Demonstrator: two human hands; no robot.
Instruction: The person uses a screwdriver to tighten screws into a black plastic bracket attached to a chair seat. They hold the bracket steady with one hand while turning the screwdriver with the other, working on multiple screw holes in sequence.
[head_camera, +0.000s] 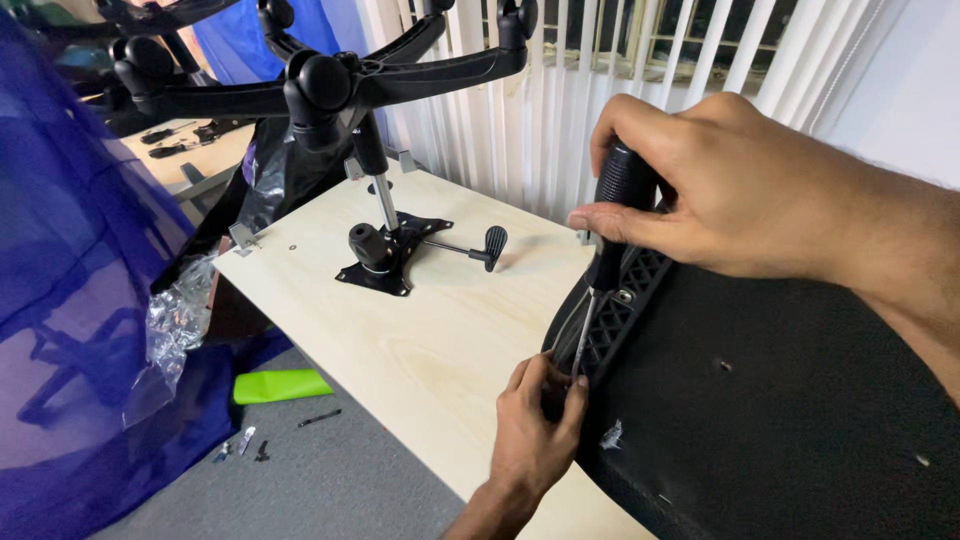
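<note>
My right hand (700, 190) grips the black handle of a screwdriver (610, 240), held upright with its metal shaft pointing down. My left hand (535, 430) pinches the shaft's tip against a black ribbed plastic bracket (625, 305) on the edge of an upturned black chair seat (780, 420). The seat lies on a light wooden table (420, 340). The screw under the tip is hidden by my fingers.
A black seat mechanism plate with a lever (400, 250) stands on the table, holding an upturned five-star chair base (330, 85) on its gas cylinder. Clear plastic wrap (180, 320) hangs off the left edge. A green object (280, 385) and small parts lie on the grey floor. Blue fabric (70, 300) fills the left.
</note>
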